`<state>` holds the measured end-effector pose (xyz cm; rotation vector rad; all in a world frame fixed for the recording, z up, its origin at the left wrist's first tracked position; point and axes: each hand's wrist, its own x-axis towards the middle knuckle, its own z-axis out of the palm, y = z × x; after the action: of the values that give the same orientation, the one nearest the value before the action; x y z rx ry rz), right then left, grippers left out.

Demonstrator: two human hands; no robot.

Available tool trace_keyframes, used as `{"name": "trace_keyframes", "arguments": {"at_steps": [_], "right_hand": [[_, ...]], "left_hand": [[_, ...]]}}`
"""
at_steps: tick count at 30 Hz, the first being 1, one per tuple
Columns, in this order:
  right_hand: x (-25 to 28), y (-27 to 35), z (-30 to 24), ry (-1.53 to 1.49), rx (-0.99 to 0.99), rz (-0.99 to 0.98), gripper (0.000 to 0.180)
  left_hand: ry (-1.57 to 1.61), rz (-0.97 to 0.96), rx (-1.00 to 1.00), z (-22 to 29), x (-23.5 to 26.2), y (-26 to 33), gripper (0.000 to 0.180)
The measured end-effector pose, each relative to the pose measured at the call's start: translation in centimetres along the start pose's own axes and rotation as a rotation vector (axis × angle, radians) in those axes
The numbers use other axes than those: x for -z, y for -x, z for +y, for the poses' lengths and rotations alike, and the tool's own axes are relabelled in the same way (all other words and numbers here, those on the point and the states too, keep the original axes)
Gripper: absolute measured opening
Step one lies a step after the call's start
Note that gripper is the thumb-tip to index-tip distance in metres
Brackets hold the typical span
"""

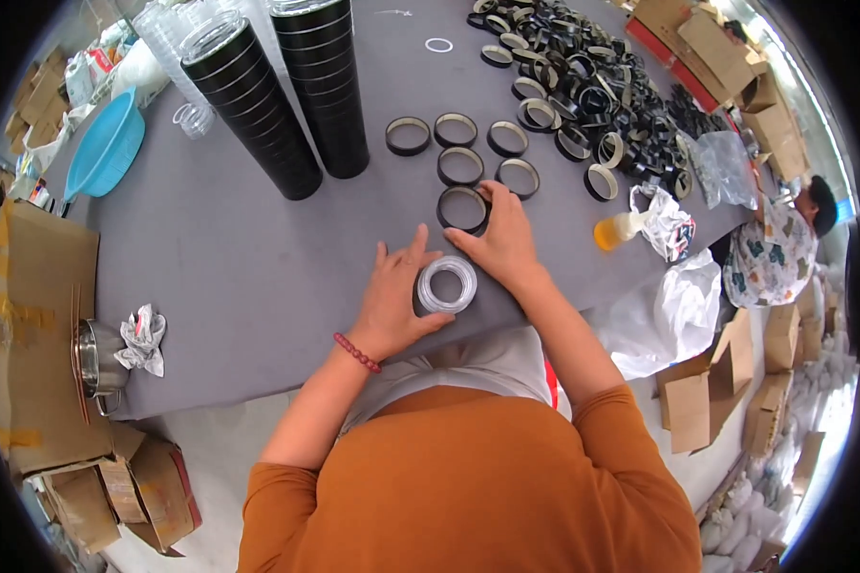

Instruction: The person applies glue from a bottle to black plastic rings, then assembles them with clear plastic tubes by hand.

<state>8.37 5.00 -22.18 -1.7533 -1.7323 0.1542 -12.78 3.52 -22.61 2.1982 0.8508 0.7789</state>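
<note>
We are holding a short stack of clear plastic rings (447, 284) on the grey table (248, 258) with our left hand (396, 296), its fingers curled narrowly round the stack's left side; our right hand (502, 239) is reaching forward, fingertips resting on the rim of the nearest black ring with a pale inner lining (463, 208); we cannot tell whether it is gripping. Six such rings are lying laid out in rows; a large heap of black rings (583, 86) is waiting beyond, so we judge most of the work is left. The clear stack is standing upright, its axis vertical, opening facing up.
</note>
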Motion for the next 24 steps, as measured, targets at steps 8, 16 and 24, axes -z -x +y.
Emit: {"name": "trace_keyframes", "arguments": {"at_steps": [8,16,24], "right_hand": [[6.1,3.7,-3.6,-0.376,0.016,-0.119,0.083],[5.7,5.2,-4.4,-0.153,0.248,-0.125,0.083],[5.1,5.1,-4.3,-0.126,0.288,-0.153,0.085]], "left_hand": [[0.302,0.091,0.019,-0.3,1.4,0.6,0.109],[0.145,0.041,-0.099,-0.3,1.4,0.7,0.085],[0.096,0.026,-0.088,-0.7,1.0,0.7,0.082]]}}
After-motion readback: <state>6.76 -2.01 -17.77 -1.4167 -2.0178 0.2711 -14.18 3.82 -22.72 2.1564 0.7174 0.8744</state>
